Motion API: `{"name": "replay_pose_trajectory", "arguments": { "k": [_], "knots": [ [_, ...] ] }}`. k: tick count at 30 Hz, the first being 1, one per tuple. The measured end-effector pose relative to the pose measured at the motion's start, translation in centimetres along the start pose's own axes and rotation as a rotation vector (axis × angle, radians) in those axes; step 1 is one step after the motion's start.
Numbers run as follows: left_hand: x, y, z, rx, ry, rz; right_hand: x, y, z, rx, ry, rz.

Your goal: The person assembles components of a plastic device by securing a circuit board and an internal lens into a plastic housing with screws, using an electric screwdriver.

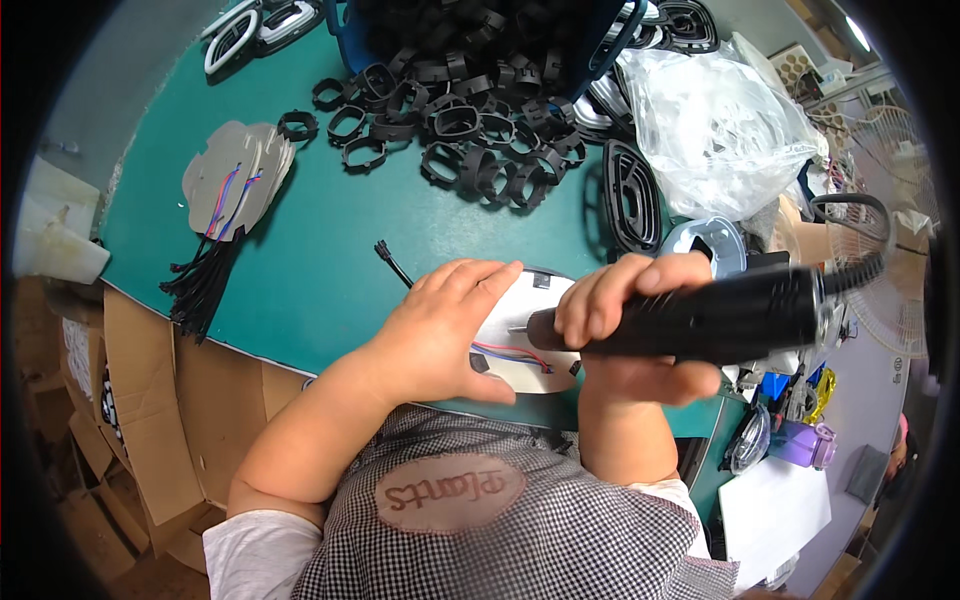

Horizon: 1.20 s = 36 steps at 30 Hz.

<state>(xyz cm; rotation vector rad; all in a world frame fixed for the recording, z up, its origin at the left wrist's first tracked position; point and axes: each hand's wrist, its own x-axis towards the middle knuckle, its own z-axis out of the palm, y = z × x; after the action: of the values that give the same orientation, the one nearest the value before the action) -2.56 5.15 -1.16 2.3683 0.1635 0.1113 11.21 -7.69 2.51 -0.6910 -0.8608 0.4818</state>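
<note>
In my right hand (640,310) is a black electric screwdriver (715,318), with my fingers wrapped round its body. Its thin bit points left over a white rounded plate (520,372) near the table's front edge. Red and blue wires run across the plate, and small black pieces sit at its rim. My left hand (440,310) grips the plate's left side, fingers at the far edge and thumb at the near one. Beyond that hand a short black cable with a connector (392,262) sticks out. The bit's tip is too small to tell whether it touches anything.
Black plastic rings (455,122) lie heaped before a blue bin (345,40). At left is a stack of grey plates (250,170) with hanging black cables. Black oval frames (630,195), a clear plastic bag (715,125) and a light-blue bowl (718,238) are on the right.
</note>
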Motion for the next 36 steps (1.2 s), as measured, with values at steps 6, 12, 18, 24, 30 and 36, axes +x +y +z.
{"name": "replay_pose_trajectory", "arguments": {
  "k": [6,12,18,24,30,36],
  "knots": [
    [0.1,0.5,-0.4,0.021,-0.058,-0.071,0.4,-4.9,-3.1,0.139,0.049,-0.084],
    [0.2,2.9,-1.4,0.141,-0.046,-0.058,-0.7,-6.5,-6.6,0.197,0.074,-0.069],
    [0.6,3.8,0.1,0.260,-0.051,-0.094,-1.8,-4.7,-9.0,0.308,0.125,0.009],
    [0.2,3.9,0.9,0.174,0.063,0.085,-2.1,-4.5,-9.7,0.316,0.184,0.039],
    [-0.2,4.1,0.6,0.181,0.263,0.266,-2.2,-4.9,-9.8,0.332,0.170,0.022],
    [-0.5,4.7,-0.2,0.210,0.343,0.338,-2.3,-4.6,-10.4,0.370,0.182,0.035]
  ]
}}
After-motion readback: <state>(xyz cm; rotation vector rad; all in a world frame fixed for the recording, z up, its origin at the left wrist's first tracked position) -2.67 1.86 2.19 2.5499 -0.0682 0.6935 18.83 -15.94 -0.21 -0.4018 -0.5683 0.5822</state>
